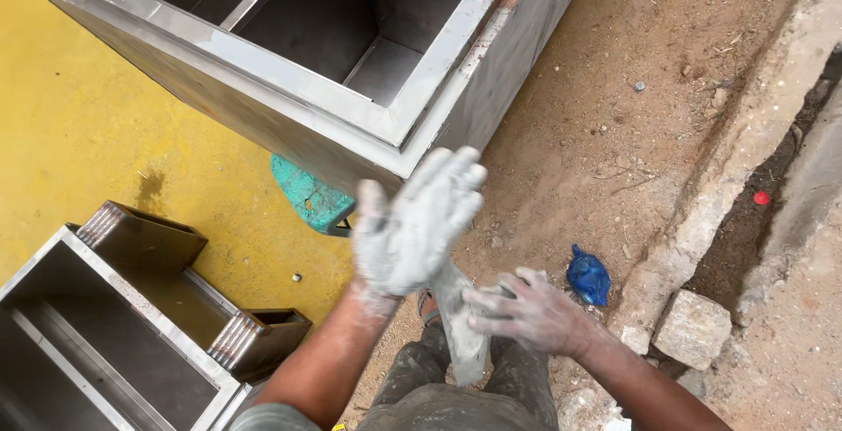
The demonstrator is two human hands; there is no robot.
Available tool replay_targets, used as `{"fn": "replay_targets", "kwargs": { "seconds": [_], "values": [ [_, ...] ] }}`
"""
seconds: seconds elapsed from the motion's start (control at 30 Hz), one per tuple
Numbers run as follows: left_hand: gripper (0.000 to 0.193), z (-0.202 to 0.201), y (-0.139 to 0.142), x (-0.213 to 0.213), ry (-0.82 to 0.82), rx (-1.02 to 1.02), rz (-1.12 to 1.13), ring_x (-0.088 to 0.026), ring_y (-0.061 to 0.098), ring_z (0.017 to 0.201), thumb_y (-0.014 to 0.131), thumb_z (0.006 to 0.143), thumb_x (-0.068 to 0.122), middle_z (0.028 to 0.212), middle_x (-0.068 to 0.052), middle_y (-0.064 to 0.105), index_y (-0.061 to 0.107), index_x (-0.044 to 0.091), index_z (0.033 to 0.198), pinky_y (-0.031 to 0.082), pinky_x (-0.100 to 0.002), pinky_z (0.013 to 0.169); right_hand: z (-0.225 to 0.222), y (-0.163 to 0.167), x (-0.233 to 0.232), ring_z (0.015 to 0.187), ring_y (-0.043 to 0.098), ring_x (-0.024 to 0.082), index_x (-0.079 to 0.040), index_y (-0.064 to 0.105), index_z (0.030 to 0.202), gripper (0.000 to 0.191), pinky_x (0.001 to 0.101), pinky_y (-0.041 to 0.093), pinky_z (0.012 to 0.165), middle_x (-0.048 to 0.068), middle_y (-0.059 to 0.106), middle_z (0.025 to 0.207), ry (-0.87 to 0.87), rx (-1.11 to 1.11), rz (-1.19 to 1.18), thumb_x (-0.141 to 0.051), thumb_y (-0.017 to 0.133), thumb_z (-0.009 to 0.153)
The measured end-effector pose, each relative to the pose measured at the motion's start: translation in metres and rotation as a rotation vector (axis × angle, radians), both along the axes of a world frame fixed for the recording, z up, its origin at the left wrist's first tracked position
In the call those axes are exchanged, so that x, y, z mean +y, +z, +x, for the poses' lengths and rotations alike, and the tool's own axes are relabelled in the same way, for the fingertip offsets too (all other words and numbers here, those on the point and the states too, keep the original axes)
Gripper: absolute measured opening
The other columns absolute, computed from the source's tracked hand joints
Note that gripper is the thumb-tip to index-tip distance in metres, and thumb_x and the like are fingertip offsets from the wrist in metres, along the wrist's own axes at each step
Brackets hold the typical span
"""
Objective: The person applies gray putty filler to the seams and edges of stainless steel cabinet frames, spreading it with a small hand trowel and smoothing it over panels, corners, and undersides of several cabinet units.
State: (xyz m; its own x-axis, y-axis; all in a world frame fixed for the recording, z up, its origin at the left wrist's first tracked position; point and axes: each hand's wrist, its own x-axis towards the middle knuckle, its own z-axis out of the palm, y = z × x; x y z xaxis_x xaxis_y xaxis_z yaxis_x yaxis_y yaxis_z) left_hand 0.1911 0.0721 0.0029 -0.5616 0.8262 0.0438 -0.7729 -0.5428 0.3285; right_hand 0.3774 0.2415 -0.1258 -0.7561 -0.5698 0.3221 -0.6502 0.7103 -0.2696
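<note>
While its fingers (513, 295) pinch a grey, powder-caked rag (460, 326), the right hand (531, 313) holds it low over the knees.

The left hand (412, 225), coated in pale grey paste, is raised above the rag with fingers spread and released, gripping nothing. Just beyond it stands a large open stainless-steel box (351, 98); a second steel box (114, 326) lies near left on yellow floor (79, 133), and a crumpled blue bag (588, 275) lies right on sandy ground (614, 115).

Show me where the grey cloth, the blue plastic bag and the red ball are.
grey cloth (462, 330), head view, middle of the hanging part.
blue plastic bag (588, 276), head view, centre of the crumpled bag.
red ball (761, 198), head view, its centre.
</note>
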Motion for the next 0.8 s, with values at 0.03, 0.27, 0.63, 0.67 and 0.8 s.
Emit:
{"fn": "replay_targets", "kwargs": {
  "seconds": [0.03, 0.27, 0.63, 0.67, 0.8],
  "values": [
    [0.091, -0.011, 0.007, -0.020, 0.040, 0.036, 0.046, -0.032, 0.037, 0.152, 0.053, 0.099, 0.069, 0.167, -0.024, 0.028, 0.038, 0.004, 0.160, 0.030, -0.046, 0.130, -0.013, -0.006, 0.001, 0.118, 0.057, 0.025, -0.033, 0.056, 0.138, 0.065, 0.0500, 0.050, 0.098, 0.001, 0.052, 0.149, -0.054, -0.099, 0.006, -0.010, 0.074, 0.080],
    [0.106, 0.032, -0.037, -0.108, 0.318, -0.118, -0.228, -0.043, 0.033, 0.151, 0.047, 0.096, 0.075, 0.164, -0.033, 0.028, 0.026, -0.008, 0.159, 0.028, -0.052, 0.127, -0.166, 0.014, 0.064, 0.090, 0.072, 0.015, 0.001, 0.061, 0.118, 0.022, 0.0294, 0.060, 0.081, 0.009, 0.066, 0.103, -0.140, -0.321, -1.886, -0.007, 0.041, 0.120],
    [0.117, 0.043, -0.148, -0.141, 0.672, -0.307, -0.679, -0.032, 0.029, 0.153, 0.041, 0.085, 0.083, 0.169, -0.019, 0.025, 0.011, 0.000, 0.161, 0.023, -0.045, 0.124, -0.057, 0.025, -0.077, 0.112, 0.071, 0.029, 0.007, 0.058, 0.137, 0.034, 0.0462, 0.059, 0.099, 0.023, 0.071, 0.123, -0.225, -0.605, -1.601, -0.009, 0.055, 0.107],
    [0.118, 0.040, -0.151, -0.134, 0.716, -0.268, -0.737, -0.030, 0.027, 0.155, 0.038, 0.084, 0.085, 0.170, -0.018, 0.023, 0.008, 0.001, 0.162, 0.020, -0.043, 0.124, -0.039, 0.023, -0.086, 0.121, 0.069, 0.030, 0.006, 0.059, 0.136, 0.032, 0.0460, 0.054, 0.107, 0.022, 0.072, 0.128, -0.320, -0.523, -1.362, -0.009, 0.055, 0.108],
    [0.119, 0.040, -0.163, -0.097, 0.762, -0.096, -0.817, -0.033, 0.023, 0.157, 0.032, 0.084, 0.087, 0.171, -0.019, 0.019, 0.007, 0.001, 0.162, 0.015, -0.044, 0.125, 0.007, 0.021, -0.113, 0.124, 0.066, 0.026, 0.002, 0.047, 0.145, 0.040, 0.0386, 0.056, 0.104, 0.018, 0.064, 0.136, -0.310, -0.474, -1.134, -0.011, 0.053, 0.108]
  ]
}}
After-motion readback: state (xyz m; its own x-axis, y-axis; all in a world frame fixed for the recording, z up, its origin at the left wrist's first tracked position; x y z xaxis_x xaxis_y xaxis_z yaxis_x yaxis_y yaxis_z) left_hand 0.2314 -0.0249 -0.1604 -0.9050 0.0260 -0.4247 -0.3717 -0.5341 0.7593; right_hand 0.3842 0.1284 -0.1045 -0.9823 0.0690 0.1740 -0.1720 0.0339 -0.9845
